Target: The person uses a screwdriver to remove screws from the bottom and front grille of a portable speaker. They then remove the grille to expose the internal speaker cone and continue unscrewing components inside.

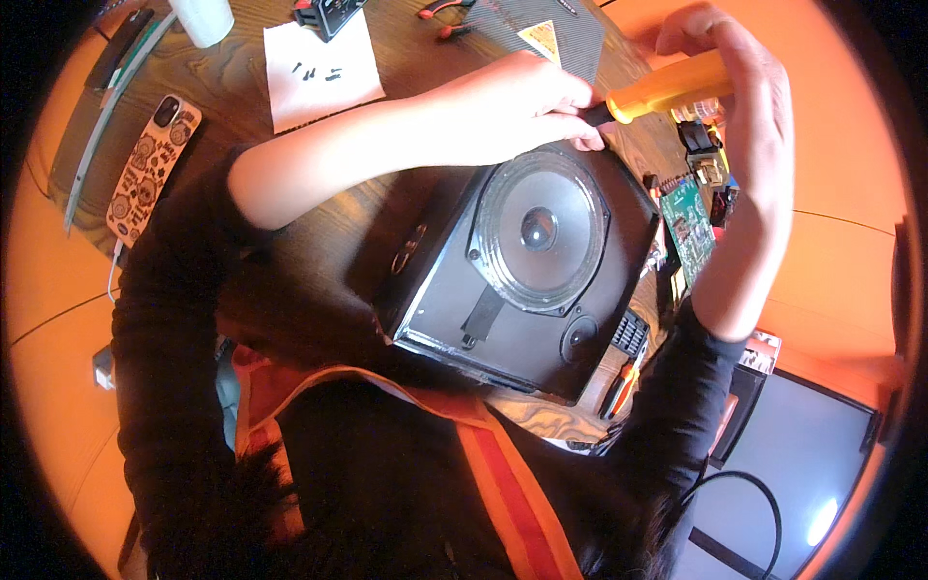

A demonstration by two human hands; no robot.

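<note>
A black speaker box [440, 300] lies on the wooden table in front of me, with its large round cone [541, 229] and a small round driver [580, 336] facing up. My right hand [759, 106], at the far right, is wrapped round the yellow handle of a screwdriver [667, 89]. The dark front end of the tool points left, toward the box's far edge. There my left hand [541, 101] is closed in a pinch, its fingertips right by the screwdriver's front end. Whatever lies between those fingertips is hidden.
White paper [324, 82] with several small dark screws lies beyond my left forearm. A phone [155, 169] with a cable sits at the left. Right of the box are a green circuit board [686, 227] and an orange-handled tool [623, 390]. Red-handled pliers [445, 10] lie at the back.
</note>
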